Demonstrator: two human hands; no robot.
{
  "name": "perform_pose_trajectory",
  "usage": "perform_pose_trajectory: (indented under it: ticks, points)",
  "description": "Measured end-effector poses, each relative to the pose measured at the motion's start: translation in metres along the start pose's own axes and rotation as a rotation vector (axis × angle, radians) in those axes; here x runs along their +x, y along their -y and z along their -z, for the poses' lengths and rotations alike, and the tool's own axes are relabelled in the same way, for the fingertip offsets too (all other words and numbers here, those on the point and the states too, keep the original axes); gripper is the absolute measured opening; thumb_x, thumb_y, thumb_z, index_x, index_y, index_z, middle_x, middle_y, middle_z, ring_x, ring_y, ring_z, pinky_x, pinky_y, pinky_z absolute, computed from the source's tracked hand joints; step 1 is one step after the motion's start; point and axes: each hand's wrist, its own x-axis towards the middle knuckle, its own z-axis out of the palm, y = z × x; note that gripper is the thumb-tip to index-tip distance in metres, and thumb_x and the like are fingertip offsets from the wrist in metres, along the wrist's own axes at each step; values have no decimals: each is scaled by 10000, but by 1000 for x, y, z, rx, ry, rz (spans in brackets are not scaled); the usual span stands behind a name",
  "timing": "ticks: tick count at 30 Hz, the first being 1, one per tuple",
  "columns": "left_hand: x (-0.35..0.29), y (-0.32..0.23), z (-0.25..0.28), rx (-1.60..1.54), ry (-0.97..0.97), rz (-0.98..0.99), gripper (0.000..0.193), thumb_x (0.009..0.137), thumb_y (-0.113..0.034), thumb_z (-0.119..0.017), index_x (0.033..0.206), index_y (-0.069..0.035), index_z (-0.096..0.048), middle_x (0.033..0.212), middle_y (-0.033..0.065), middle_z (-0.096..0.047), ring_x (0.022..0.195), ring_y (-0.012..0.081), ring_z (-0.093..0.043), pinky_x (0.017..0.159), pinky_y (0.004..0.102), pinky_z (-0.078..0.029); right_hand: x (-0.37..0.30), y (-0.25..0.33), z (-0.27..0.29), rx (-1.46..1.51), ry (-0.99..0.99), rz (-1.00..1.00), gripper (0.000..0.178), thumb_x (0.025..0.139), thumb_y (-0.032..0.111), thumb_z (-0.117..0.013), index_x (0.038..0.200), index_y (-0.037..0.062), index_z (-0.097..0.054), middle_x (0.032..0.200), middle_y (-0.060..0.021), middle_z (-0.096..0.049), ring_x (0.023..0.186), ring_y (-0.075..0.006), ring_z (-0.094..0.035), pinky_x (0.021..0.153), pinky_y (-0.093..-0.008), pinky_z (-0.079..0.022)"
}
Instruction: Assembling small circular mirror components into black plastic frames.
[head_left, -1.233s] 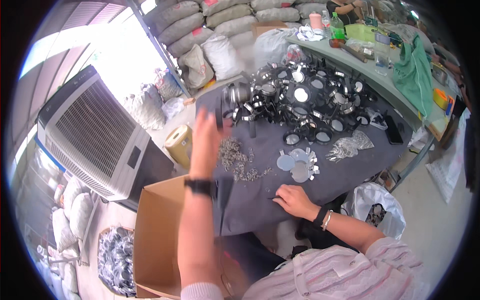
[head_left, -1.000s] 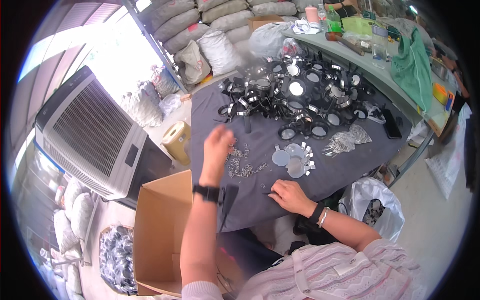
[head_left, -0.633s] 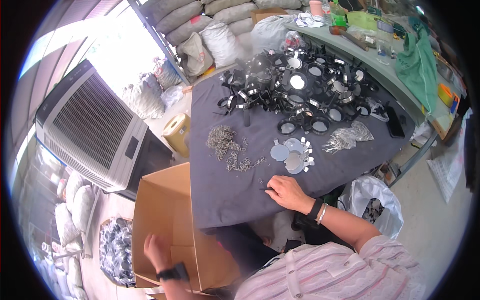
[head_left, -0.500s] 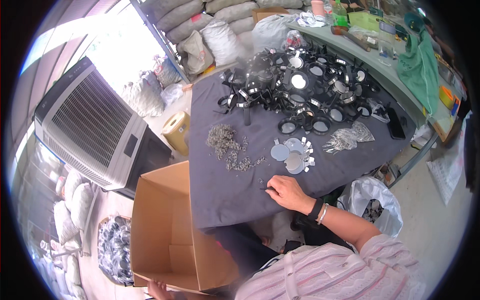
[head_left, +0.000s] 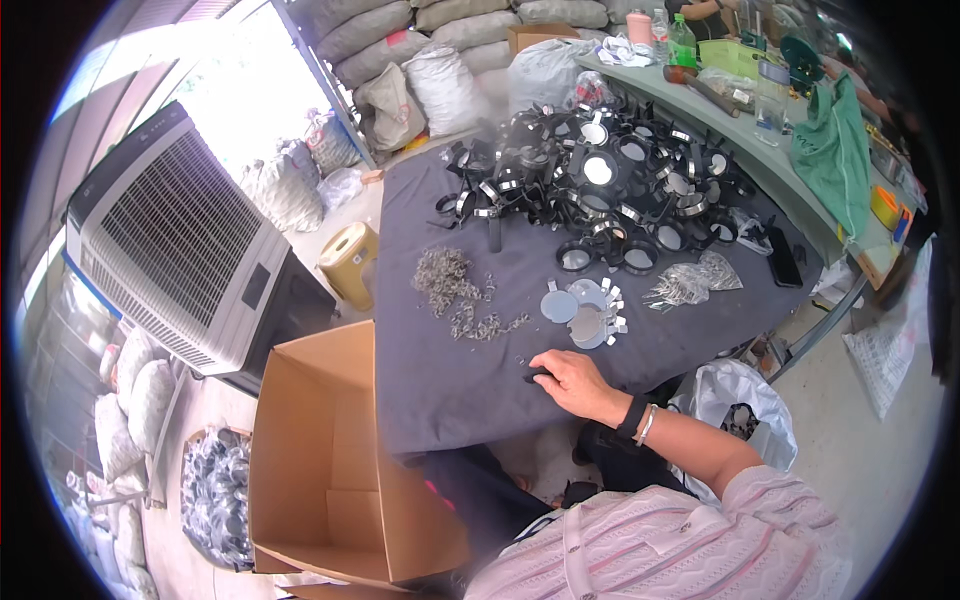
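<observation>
My right hand (head_left: 578, 386), with a dark band and a bracelet at the wrist, rests at the near edge of the grey cloth-covered table (head_left: 430, 400). Its fingers are closed on a small black piece (head_left: 536, 375), mostly covered, whose kind I cannot make out. Just beyond the fingertips lie round grey discs (head_left: 560, 306) with small white tabs. A heap of little metal clips (head_left: 442, 275) is further left. My left hand is out of sight. Beside the table on the left stands an open cardboard box (head_left: 345, 450), its visible inside bare.
Black ring-shaped parts with round lenses (head_left: 600, 170) are piled at the table's far side. Near them are a bag of metal pins (head_left: 690, 282) and a phone (head_left: 785, 258). An air cooler (head_left: 180, 250) stands left, a plastic-lined bin (head_left: 745, 400) right.
My left hand, earlier at the box's lower edge, has gone from view. My right hand stays in nearly the same place with the black piece. The view has shifted slightly.
</observation>
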Motion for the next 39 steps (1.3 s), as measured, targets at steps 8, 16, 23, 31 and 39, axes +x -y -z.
perform_pose_trajectory:
  ticks: [8, 16, 23, 31, 39]
  points:
    - [-97, -96, -99, 551, -258, -563, 400, 839, -189, -611, 1125, 88, -569, 1055, 236, -631, 956, 337, -596, 898, 373, -442, 16, 3, 9, 60, 36, -88, 206, 807, 57, -608, 998, 19, -538, 858, -132, -629, 771, -332, -608, 691, -419, -478]
    - [-188, -172, -305, 157, 495, -1223, 351, 776, 43, -556, 1128, 43, -559, 1029, 159, -598, 931, 260, -588, 838, 347, -466, 52, -18, 27, -122, 106, -77, 248, 803, 91, -626, 1029, 18, -556, 930, -147, -603, 768, -343, -608, 698, -424, -482]
    - [-269, -162, -423, 628, 480, -1662, 529, 794, -216, -646, 1247, 0, -481, 1229, 207, -509, 1195, 405, -419, 1009, 501, -304, 169, -34, 88, -266, -81, -88, 289, 742, 129, -678, 992, 10, -598, 911, -154, -608, 777, -309, -620, 705, -388, -496]
    - [-266, -165, -424, 668, 469, -1574, 436, 781, -248, -649, 1120, 10, -555, 1209, 213, -520, 1195, 413, -416, 999, 532, -288, 338, -140, 117, -665, -229, -235, 473, 738, 151, -675, 1163, 0, -532, 1047, -223, -631, 1009, -372, -599, 875, -434, -468]
    - [-263, -163, -427, 664, 486, -1559, 391, 752, -229, -656, 1065, -6, -585, 1176, 207, -538, 1159, 413, -446, 994, 532, -303, 378, -191, 103, -717, -98, -155, 173, 741, 181, -646, 849, 46, -648, 879, -170, -655, 875, -357, -617, 771, -447, -473]
